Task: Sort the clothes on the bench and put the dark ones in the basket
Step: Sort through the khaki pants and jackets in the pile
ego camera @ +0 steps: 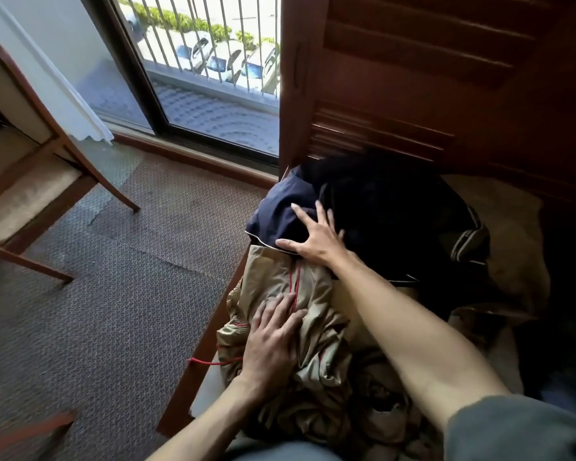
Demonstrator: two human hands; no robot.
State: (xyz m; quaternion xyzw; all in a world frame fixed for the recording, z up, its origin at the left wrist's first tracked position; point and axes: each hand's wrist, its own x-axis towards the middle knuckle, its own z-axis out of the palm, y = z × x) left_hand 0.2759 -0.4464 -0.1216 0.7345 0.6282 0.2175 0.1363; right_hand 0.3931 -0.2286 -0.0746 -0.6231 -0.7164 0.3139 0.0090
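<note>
A pile of clothes lies on the bench [193, 380], whose wooden front edge runs diagonally. Nearest me is a crumpled beige garment [316, 327] with red cords. Beyond it lies a dark navy garment [280, 211] with thin white piping, and a black garment [389, 207] against the cupboard. My left hand [273, 341] rests flat on the beige garment, fingers together. My right hand [313, 234] is spread on the navy garment, fingers apart, gripping nothing that I can see. No basket is in view.
A wooden louvred cupboard door [413, 94] stands right behind the pile. A wooden chair [30, 181] with a cream seat stands on the carpet at left. A glass balcony door [197, 94] is ahead. Carpeted floor [113, 294] lies left of the bench.
</note>
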